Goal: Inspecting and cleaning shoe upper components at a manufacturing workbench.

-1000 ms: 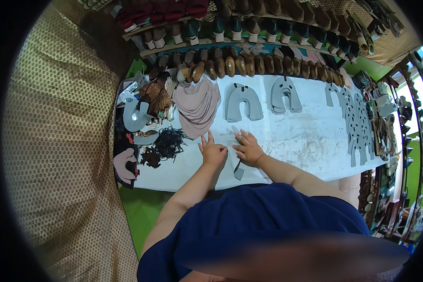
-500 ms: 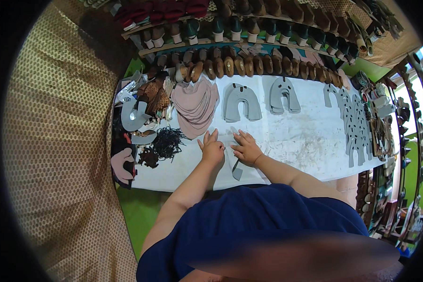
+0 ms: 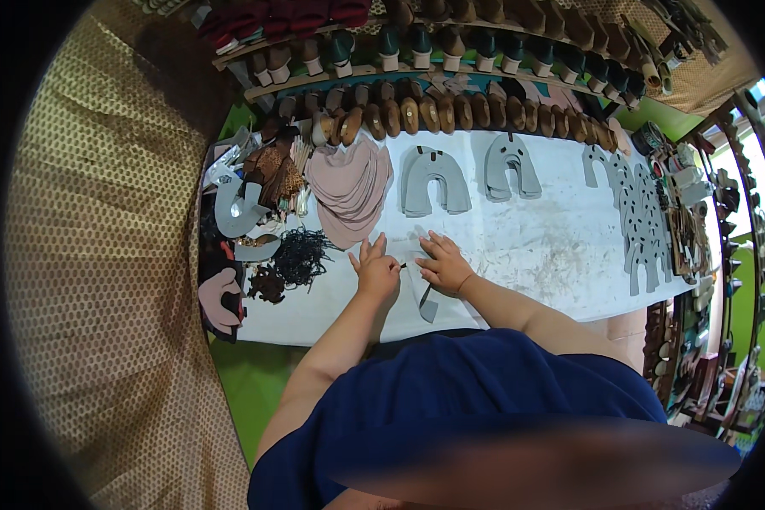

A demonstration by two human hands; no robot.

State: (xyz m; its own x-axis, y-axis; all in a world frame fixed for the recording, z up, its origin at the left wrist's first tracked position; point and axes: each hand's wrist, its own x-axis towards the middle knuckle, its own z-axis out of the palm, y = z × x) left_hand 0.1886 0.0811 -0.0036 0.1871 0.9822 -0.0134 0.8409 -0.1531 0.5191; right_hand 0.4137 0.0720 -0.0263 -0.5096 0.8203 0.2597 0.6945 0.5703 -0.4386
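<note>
Over the front middle of the white-covered table, my left hand [image 3: 377,272] pinches a small dark strip [image 3: 403,265] between thumb and forefinger, its other fingers raised. Close to its right, my right hand [image 3: 444,265] lies with fingers stretched out on the table, over a pale grey piece that it mostly hides. A grey tab [image 3: 429,311] with a narrow dark neck sticks out below the right hand, toward me. Left of my left hand lies a tangle of thin black strips [image 3: 303,257]. Beyond my hands are arch-shaped grey pieces [image 3: 415,191] in a stack.
Fanned pink pieces [image 3: 348,191] lie at the back left, near brown scraps [image 3: 272,167]. A second grey stack [image 3: 527,180] is right of the first. Grey pieces with dark spots [image 3: 642,221] lie far right. Shoe forms [image 3: 446,114] line the back edge below shelves.
My left hand has shifted slightly left, and the dark strip at its fingertips now shows in the gap between the hands. The right hand has barely moved.
</note>
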